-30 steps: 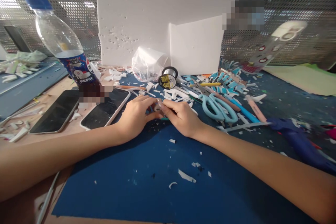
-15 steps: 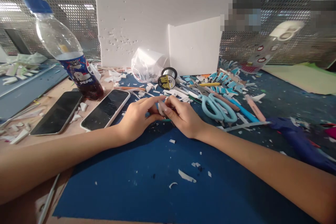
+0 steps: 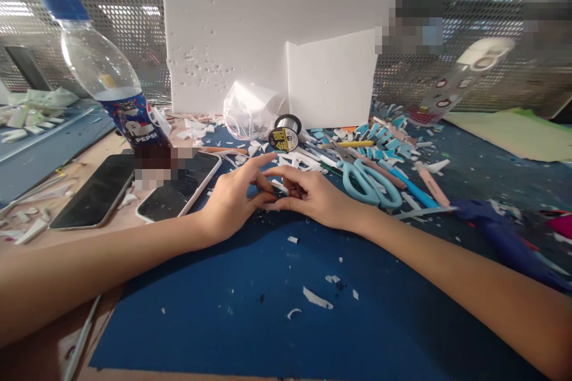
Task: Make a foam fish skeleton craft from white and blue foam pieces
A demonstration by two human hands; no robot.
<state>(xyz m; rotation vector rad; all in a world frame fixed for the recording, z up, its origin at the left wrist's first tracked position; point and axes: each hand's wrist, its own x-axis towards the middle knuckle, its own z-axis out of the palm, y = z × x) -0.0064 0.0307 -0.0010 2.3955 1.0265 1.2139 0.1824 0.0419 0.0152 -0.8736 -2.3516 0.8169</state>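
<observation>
My left hand [image 3: 236,197] and my right hand [image 3: 313,195] meet above the far part of the blue cutting mat [image 3: 214,321]. Between their fingertips is a small white piece [image 3: 280,189], mostly hidden, perhaps foam. The left thumb and fingers pinch at its left side, with the index finger stretched out above. My right thumb and fingers close around it from the other side. Just beyond the hands stands a spool of clear line [image 3: 286,133]. Light-blue scissors [image 3: 370,184] lie to the right of my right hand.
Two phones [image 3: 96,190] and a tilted-looking Pepsi bottle [image 3: 129,113] are at the left. White foam boards [image 3: 330,80] stand at the back, behind a clear plastic bag [image 3: 250,110]. A blue glue gun [image 3: 504,238] lies right. White scraps [image 3: 317,297] dot the mat.
My right hand has turned and flattened, its thumb now lower. The left index finger has straightened and lifted. The small white piece has shifted slightly between the fingertips.
</observation>
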